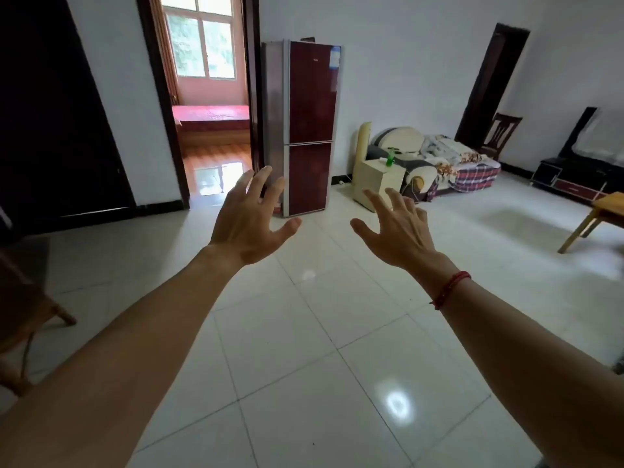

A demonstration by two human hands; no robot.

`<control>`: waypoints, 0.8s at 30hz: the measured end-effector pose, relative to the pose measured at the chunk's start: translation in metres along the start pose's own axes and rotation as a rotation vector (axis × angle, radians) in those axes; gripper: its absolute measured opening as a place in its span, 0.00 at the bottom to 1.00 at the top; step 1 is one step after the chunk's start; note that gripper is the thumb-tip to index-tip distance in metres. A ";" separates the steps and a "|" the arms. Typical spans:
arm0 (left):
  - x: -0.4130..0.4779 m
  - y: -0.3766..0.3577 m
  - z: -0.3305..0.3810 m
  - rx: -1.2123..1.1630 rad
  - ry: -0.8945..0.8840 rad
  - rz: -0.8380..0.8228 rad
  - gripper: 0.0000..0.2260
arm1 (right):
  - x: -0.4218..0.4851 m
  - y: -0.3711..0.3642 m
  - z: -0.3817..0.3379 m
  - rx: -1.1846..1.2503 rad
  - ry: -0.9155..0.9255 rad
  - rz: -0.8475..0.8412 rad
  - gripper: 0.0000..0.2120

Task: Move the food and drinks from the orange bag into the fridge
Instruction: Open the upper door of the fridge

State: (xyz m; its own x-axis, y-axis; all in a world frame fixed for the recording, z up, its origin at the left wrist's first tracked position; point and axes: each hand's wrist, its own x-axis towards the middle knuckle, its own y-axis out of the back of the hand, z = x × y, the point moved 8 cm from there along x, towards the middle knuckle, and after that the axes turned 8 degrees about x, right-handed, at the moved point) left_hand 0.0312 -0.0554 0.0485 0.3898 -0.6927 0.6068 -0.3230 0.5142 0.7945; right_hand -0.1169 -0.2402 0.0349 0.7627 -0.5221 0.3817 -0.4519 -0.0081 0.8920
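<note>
The floor [304, 349] is pale glossy tile in big squares, throwing back bright spots of light, and white walls run round the room. On the far wall the fridge [309, 130] stands upright on the tile, just right of an open doorway [212, 140]. It is a tall two-door one with dark red fronts and silver sides. Both doors are closed, so what is inside cannot be seen. Through the doorway is a second room with a wood-coloured floor, a red-covered bed [211, 114] and a window [202, 45] full of daylight. A dark door [50, 113] fills the wall left of the doorway, and part of a wooden chair [30, 315] shows at the left edge.

Right of the fridge, near it but apart, sits a small cream cabinet [380, 179] with its front closed. On top stands a green bottle [390, 157], upright, with something small and white beside it that I cannot make out. Just beside the cabinet a sofa [439, 157] is heaped with cushions and checked blankets. Further right are another dark door [489, 86], a dark chair [503, 133] by the wall, a low black TV stand [574, 177] and the corner of a wooden bench [604, 211].

The person has both bare arms stretched forward over the tile. The left grip [248, 224] is wide open, fingers spread, holding nothing. The right grip [401, 231] is the same, with a red string bracelet [450, 289] on that wrist. Both are in the air, well short of the fridge.
</note>
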 end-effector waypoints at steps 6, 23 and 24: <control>0.062 -0.060 -0.028 0.009 0.022 -0.040 0.38 | 0.076 -0.039 0.021 -0.010 -0.020 -0.019 0.34; 0.311 -0.257 -0.111 0.041 0.081 -0.065 0.38 | 0.391 -0.161 0.121 0.014 0.058 -0.061 0.34; 0.322 -0.268 -0.117 0.040 0.085 -0.072 0.37 | 0.406 -0.168 0.125 0.013 0.062 -0.067 0.34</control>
State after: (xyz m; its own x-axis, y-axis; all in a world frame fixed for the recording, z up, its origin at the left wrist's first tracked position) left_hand 0.3439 -0.3576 0.0339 0.4839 -0.6810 0.5496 -0.3253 0.4431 0.8354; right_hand 0.2107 -0.5575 0.0099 0.8183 -0.4661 0.3363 -0.4050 -0.0526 0.9128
